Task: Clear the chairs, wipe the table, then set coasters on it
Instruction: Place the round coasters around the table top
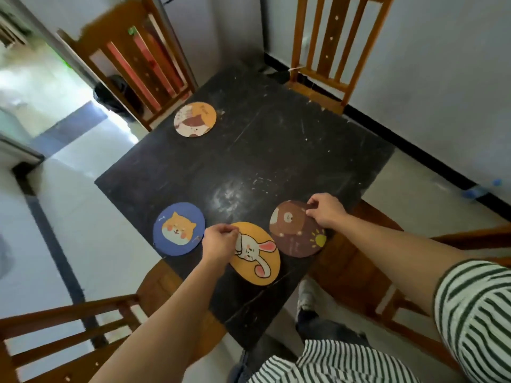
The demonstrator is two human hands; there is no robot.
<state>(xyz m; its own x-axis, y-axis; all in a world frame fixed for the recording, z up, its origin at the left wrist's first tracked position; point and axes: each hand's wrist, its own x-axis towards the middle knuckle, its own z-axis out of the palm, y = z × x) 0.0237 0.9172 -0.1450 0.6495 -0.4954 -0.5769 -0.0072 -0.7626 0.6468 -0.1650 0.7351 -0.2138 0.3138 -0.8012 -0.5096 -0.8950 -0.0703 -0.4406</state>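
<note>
Several round cartoon coasters lie on the dark square table (290, 150). My left hand (219, 240) pinches the left edge of the yellow rabbit coaster (258, 258) near the table's front corner. My right hand (326, 210) grips the upper right edge of the brown bear coaster (296, 230), which lies flat to the right of the rabbit one. A blue dog coaster (178, 229) rests at the front left, just left of my left hand. An orange and white coaster (195, 119) sits alone at the far left corner.
Wooden chairs stand around the table: one at the back left (138, 64), one at the back right (329, 51), one at the front left (69, 335), one at the right (359, 261). A white wall with a black skirting runs along the right. Pale tiled floor lies to the left.
</note>
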